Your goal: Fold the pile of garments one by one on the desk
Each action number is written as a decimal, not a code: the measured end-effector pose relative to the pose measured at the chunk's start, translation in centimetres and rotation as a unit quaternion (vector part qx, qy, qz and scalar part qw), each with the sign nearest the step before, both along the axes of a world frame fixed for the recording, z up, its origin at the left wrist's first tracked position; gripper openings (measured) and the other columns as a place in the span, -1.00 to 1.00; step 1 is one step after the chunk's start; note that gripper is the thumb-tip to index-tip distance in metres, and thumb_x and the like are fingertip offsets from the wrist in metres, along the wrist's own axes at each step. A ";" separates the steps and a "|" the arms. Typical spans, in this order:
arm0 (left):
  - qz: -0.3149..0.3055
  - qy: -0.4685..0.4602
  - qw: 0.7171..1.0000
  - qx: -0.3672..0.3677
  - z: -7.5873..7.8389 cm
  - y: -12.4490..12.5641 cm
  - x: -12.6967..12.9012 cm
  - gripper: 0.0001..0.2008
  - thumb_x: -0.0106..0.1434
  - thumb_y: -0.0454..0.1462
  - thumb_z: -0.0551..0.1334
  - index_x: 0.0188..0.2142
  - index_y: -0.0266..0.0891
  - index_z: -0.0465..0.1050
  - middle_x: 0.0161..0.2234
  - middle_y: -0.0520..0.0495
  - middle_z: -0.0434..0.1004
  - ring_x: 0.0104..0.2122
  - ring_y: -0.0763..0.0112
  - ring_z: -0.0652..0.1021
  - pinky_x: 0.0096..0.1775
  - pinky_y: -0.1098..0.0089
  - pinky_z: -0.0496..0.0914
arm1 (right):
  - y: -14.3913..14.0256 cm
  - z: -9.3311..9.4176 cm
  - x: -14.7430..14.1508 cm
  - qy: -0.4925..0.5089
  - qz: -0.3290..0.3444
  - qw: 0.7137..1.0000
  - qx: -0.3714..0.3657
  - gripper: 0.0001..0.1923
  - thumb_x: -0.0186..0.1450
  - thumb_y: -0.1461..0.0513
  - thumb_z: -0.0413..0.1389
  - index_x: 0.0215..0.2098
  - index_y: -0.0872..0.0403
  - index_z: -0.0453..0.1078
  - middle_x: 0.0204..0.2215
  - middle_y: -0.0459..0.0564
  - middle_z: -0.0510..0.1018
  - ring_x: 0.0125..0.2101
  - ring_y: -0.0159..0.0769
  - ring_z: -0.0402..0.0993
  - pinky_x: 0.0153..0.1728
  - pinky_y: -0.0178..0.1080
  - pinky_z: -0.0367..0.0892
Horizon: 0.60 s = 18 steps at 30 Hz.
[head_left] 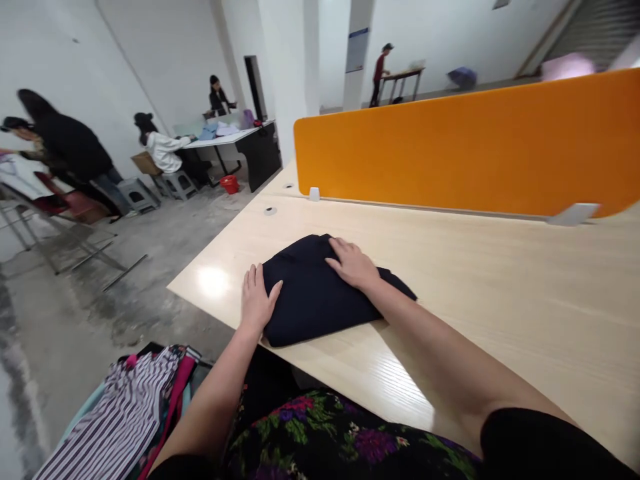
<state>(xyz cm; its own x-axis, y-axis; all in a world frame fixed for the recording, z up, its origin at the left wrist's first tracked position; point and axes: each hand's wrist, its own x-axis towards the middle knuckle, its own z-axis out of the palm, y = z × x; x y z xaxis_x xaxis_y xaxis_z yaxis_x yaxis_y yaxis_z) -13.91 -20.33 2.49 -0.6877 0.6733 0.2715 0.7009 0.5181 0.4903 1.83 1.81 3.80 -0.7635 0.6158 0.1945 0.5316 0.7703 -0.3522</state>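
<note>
A dark navy garment (pixel 315 293) lies folded on the light wooden table (pixel 475 287), close to its front edge. What kind of garment it is, I cannot make out. My left hand (pixel 257 297) rests at the garment's left edge, fingers stretched out and thumb apart, lying over the cloth. On the upper right part of the cloth, my right hand (pixel 353 262) lies flat with its fingers extended. A corner of the cloth sticks out to the right beyond my right wrist.
An orange divider (pixel 465 147) stands along the table's far side on grey clamps. Beside the table at lower left is a pile of clothes, a striped garment (pixel 127 407) on top. Several people work at other tables behind. A red bucket (pixel 229 184) stands on the floor.
</note>
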 end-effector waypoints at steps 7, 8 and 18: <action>0.063 -0.391 0.882 0.255 0.2 -4.2 4.5 -0.24 -0.02 -0.05 0.40 0.13 -0.25 0.23 -0.01 -0.26 0.47 -0.02 0.14 0.49 0.02 0.17 0.36 | 1.7 1.1 4.8 0.015 -0.169 0.946 -0.275 -0.29 0.07 -0.19 0.14 0.07 0.01 0.34 -0.03 0.21 0.51 0.04 0.15 0.37 0.10 0.09 0.23; 0.044 -0.440 0.852 0.281 0.3 -4.5 4.7 -0.27 -0.06 -0.07 0.42 0.08 -0.25 0.28 -0.04 -0.24 0.50 -0.05 0.15 0.51 0.00 0.17 0.38 | 1.9 0.7 5.7 0.014 -0.148 0.936 -0.320 -0.43 0.02 -0.20 0.16 -0.11 -0.09 0.42 -0.12 0.15 0.57 -0.04 0.14 0.44 0.02 0.09 0.31; -0.011 -0.549 0.763 0.341 2.2 -16.9 1.5 -0.36 -0.09 -0.15 0.45 -0.01 -0.29 0.39 -0.07 -0.20 0.55 -0.14 0.18 0.55 -0.05 0.22 0.40 | -10.9 1.7 2.1 0.036 0.015 0.899 -0.436 -0.65 -0.02 -0.04 0.26 -0.30 -0.10 0.48 -0.29 0.02 0.62 -0.22 0.14 0.54 -0.29 0.01 0.49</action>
